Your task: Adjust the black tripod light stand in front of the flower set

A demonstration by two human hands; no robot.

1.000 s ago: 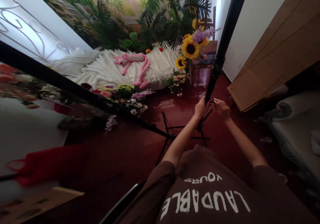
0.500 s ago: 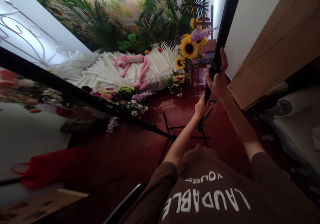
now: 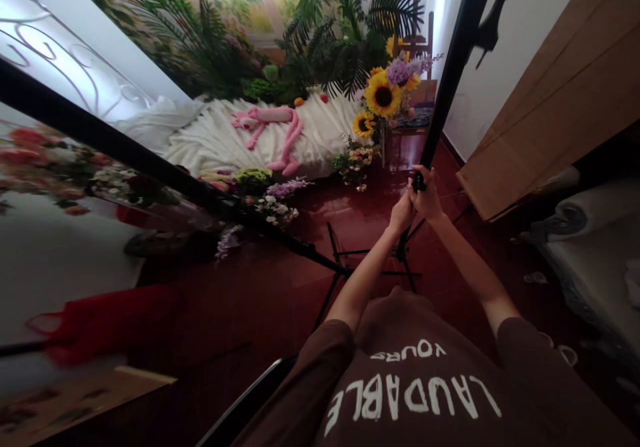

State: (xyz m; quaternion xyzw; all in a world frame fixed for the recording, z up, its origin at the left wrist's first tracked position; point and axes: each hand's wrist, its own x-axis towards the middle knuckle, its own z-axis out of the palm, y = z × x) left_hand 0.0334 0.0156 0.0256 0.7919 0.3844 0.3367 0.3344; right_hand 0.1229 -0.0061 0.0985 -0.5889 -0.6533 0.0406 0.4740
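A tall black stand pole [image 3: 453,74] rises from folding legs [image 3: 400,257] on the dark red floor. My left hand [image 3: 401,214] is wrapped round the pole's lower part. My right hand [image 3: 426,194] is closed on the pole just above it, touching the left hand, by a small black clamp knob [image 3: 418,182]. A second black pole [image 3: 125,160] runs slantwise from the upper left down to another tripod base [image 3: 336,274]. Higher up the first pole a dark fitting [image 3: 489,27] sticks out.
A white cloth [image 3: 220,144] with a pink plush toy [image 3: 280,130] lies at the back among palm plants [image 3: 345,27], sunflowers [image 3: 383,97] and small bouquets [image 3: 273,197]. Wooden boards [image 3: 555,100] lean at the right. A blurred flowered backdrop [image 3: 55,234] fills the left.
My right hand went from beside the left up the pole to a higher grip, then slid back down to just above the left hand. The left hand stayed put.
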